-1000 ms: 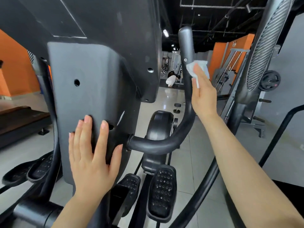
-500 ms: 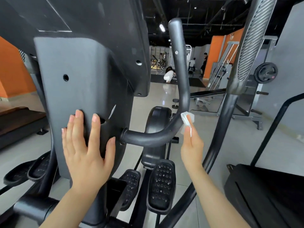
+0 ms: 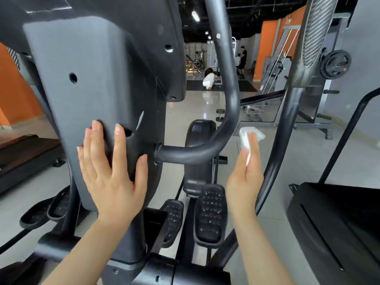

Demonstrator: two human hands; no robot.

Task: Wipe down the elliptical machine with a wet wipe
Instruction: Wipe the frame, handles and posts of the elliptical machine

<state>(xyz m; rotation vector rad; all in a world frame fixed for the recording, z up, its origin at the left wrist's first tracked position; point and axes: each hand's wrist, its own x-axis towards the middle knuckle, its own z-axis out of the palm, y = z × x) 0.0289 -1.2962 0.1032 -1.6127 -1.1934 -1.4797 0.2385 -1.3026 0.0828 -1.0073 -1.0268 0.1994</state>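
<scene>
The elliptical machine's dark grey column fills the left and middle of the head view. A curved black handlebar leaves the column's right side and bends upward. My left hand presses flat on the column with fingers spread. My right hand holds a crumpled white wet wipe just right of the handlebar's bend, slightly apart from the bar. Black pedals sit below, between my arms.
A long black swing arm with a ribbed grip rises at the right. A treadmill stands at the lower right, another machine's pedals at the lower left. Weight racks, a bench and people are far across the gym floor.
My right hand slid the wipe down the handlebar from its top to the bend, then came off to the right. My left hand stayed on the column.
</scene>
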